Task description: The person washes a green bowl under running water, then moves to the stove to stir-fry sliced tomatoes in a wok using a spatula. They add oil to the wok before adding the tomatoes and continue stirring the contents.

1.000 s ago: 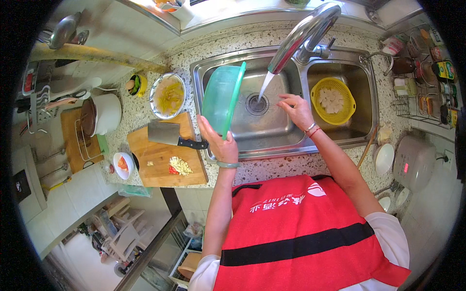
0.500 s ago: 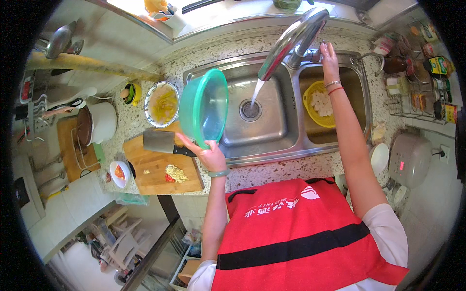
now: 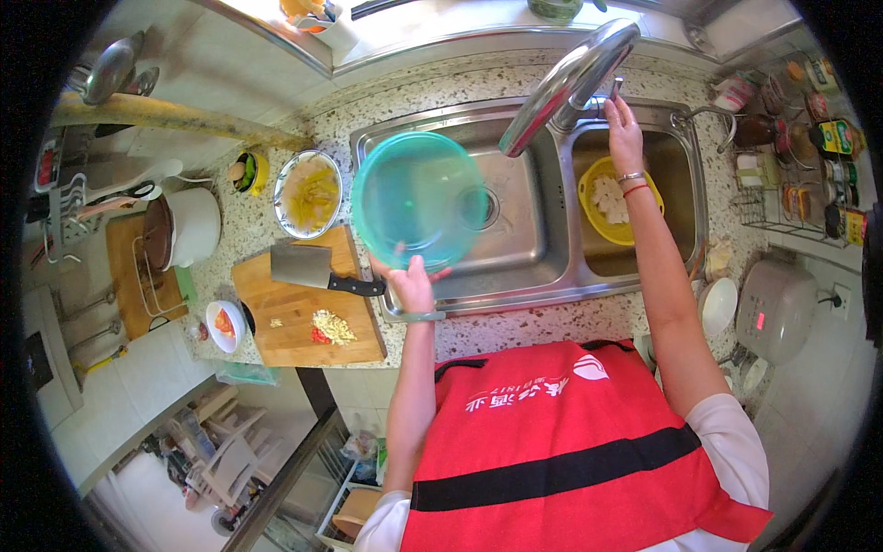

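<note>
My left hand (image 3: 411,283) grips the near rim of a translucent green plastic basin (image 3: 395,184), thumb and fingers around its edge. The basin is tilted over the left sink bowl, its wide round side facing up, slightly blurred. My right hand (image 3: 626,138) reaches up to the faucet lever (image 3: 616,88), fingers stretched out, fingertips at or just beneath it. No water runs from the chrome faucet (image 3: 561,87). Below my right wrist, a yellow colander (image 3: 623,231) with pale white chunks (image 3: 608,199) sits in the right sink bowl.
Left of the sink (image 3: 543,248) lies a cutting board (image 3: 276,317) with a cleaver (image 3: 302,264) and chopped garlic and red bits. Behind it stands a patterned bowl (image 3: 310,193) with yellowish strips. A spice rack (image 3: 800,193) and rice cooker (image 3: 775,308) are at the right.
The water stream has stopped. My left hand has turned the basin from on edge to flatter, over the left bowl. My right fingers have come slightly down, showing the lever.
</note>
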The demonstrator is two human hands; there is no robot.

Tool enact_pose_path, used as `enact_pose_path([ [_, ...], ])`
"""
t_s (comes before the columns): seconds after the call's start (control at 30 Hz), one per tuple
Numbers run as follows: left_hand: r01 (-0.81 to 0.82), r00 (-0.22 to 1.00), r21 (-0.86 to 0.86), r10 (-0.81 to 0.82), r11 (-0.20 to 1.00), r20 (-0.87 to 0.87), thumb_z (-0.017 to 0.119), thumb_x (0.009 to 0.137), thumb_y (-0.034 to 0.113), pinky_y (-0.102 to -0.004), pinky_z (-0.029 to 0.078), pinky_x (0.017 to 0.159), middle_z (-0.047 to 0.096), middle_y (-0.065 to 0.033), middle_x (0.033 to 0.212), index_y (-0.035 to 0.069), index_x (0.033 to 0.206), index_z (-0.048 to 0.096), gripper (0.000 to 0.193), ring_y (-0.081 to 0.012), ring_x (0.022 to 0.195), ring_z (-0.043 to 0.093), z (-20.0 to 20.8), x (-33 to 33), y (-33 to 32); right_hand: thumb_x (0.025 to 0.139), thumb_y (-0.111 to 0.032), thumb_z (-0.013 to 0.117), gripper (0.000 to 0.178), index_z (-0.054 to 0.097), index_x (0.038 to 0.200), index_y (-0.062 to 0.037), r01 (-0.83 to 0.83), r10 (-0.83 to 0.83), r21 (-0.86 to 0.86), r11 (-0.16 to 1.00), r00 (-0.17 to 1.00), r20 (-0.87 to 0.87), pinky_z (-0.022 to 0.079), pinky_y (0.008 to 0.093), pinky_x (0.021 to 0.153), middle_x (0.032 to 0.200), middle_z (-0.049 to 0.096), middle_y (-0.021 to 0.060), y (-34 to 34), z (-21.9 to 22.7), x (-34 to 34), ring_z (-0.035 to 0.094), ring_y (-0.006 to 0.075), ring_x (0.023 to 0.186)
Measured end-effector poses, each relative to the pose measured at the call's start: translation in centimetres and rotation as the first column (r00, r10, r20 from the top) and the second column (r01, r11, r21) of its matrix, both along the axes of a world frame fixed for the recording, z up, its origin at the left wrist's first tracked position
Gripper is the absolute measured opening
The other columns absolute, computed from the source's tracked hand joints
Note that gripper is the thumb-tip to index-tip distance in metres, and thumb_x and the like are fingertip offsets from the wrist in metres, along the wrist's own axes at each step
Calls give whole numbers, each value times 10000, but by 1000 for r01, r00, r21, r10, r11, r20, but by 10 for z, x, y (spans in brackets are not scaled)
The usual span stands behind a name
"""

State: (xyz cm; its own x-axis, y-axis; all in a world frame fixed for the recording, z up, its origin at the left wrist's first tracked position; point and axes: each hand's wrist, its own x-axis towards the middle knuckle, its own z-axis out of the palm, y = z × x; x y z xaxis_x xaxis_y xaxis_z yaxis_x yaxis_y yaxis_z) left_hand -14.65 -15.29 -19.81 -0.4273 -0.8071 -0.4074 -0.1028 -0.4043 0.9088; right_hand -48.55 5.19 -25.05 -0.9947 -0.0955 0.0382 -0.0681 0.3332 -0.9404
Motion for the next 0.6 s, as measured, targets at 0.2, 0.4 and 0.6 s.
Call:
enact_pose_path([
  [0.2, 265, 962, 314, -272, 912, -20, 428, 849, 49, -377, 607, 556, 534, -167, 1134, 31, 1279, 272, 458, -299, 838, 646, -30, -12, 22, 854, -619, 445, 595, 661, 1011, -88, 44, -23, 433, 900, 998, -53, 467, 431, 750, 922, 645, 203, -1, 11, -30, 602, 385, 890],
  [0.4, 330, 940, 417, -336, 847, -61, 440, 849, 60, -374, 604, 546, 568, -174, 1080, 0, 1266, 330, 435, -285, 801, 657, -42, -12, 34, 908, -557, 366, 522, 710, 907, -164, 24, 1, 639, 769, 999, -39, 472, 457, 742, 908, 649, 191, -2, 27, -41, 608, 376, 877],
  [0.6, 298, 952, 360, -301, 884, -50, 428, 849, 61, -366, 601, 543, 597, -179, 1040, -28, 1228, 384, 392, -283, 763, 663, -28, -18, 35, 920, -537, 353, 503, 719, 895, -193, 8, 6, 615, 788, 1000, -21, 470, 459, 733, 892, 649, 185, 8, 5, -51, 608, 382, 854],
])
